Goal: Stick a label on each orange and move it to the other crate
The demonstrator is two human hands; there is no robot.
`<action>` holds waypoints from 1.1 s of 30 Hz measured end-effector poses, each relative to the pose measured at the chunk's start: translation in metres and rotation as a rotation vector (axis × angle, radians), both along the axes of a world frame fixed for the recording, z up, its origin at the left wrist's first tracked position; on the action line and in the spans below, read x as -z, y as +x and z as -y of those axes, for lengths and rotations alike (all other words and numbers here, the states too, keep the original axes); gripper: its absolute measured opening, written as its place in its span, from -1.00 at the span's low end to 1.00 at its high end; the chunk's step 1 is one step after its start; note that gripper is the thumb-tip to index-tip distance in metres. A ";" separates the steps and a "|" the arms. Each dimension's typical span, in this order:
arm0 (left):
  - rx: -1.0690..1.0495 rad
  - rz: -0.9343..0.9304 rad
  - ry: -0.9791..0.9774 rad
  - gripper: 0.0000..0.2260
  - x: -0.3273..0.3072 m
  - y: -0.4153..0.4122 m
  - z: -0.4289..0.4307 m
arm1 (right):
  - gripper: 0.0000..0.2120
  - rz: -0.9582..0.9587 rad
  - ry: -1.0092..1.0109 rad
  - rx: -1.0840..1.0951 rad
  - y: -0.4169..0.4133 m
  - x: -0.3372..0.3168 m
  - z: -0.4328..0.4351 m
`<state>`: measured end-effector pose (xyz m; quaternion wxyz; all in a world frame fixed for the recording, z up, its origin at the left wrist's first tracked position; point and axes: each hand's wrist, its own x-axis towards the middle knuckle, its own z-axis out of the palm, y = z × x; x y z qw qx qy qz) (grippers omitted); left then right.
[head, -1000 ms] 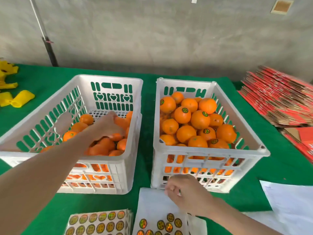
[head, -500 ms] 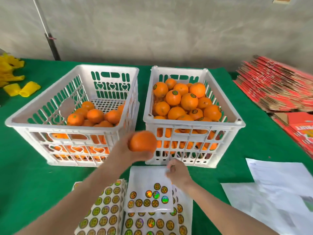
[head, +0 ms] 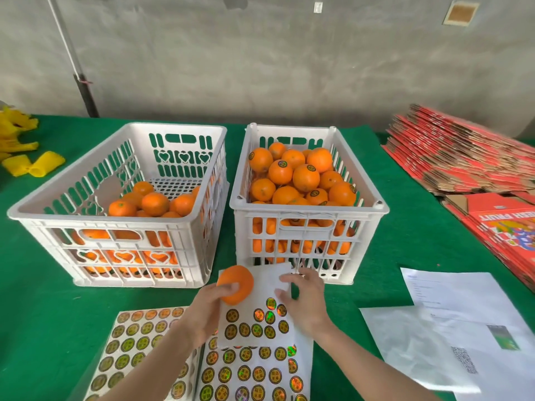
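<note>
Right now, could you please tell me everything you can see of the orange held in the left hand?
The orange is round, bright and smooth-skinned, and no label shows on the side facing the camera. The left hand grips it from below, thumb across its lower front. It is held above the label sheet, just in front of the gap between the left crate and right crate, inside neither. The right hand, pinching the sheet's edge, does not touch it.

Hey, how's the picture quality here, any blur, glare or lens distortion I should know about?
Head view: soft, even light, no hard shadows; label sheets throw rainbow glints; the red cardboard stack at the right edge looks smeared; wide-angle stretch seems to leave the pole at left leaning.
</note>
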<state>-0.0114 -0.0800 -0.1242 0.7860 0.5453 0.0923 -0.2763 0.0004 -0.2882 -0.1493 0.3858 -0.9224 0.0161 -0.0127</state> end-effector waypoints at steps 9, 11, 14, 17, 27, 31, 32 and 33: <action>-0.168 -0.075 -0.311 -0.05 0.010 -0.012 0.014 | -0.65 0.097 -0.036 -0.208 -0.026 0.007 -0.016; -0.236 -0.078 -0.344 0.02 0.012 -0.011 0.014 | -0.68 0.141 -0.043 -0.188 -0.028 0.007 -0.018; -0.318 -0.075 -0.355 0.11 0.014 -0.007 0.014 | -0.76 0.215 -0.068 -0.186 -0.031 0.007 -0.021; -0.294 -0.085 -0.429 -0.03 0.014 -0.005 0.014 | -0.83 0.260 -0.064 -0.188 -0.032 0.005 -0.025; -0.297 -0.096 -0.367 0.14 0.015 -0.002 0.008 | -0.80 0.245 -0.067 -0.191 -0.030 0.000 -0.028; -0.262 -0.089 -0.406 0.05 0.015 -0.002 0.006 | -0.69 0.243 -0.058 -0.196 -0.029 0.000 -0.027; -0.261 -0.088 -0.407 0.04 0.016 -0.001 0.005 | -0.68 0.237 -0.052 -0.207 -0.029 -0.001 -0.028; -0.265 -0.086 -0.399 0.05 0.016 -0.001 0.004 | -0.69 0.232 -0.040 -0.222 -0.029 -0.002 -0.028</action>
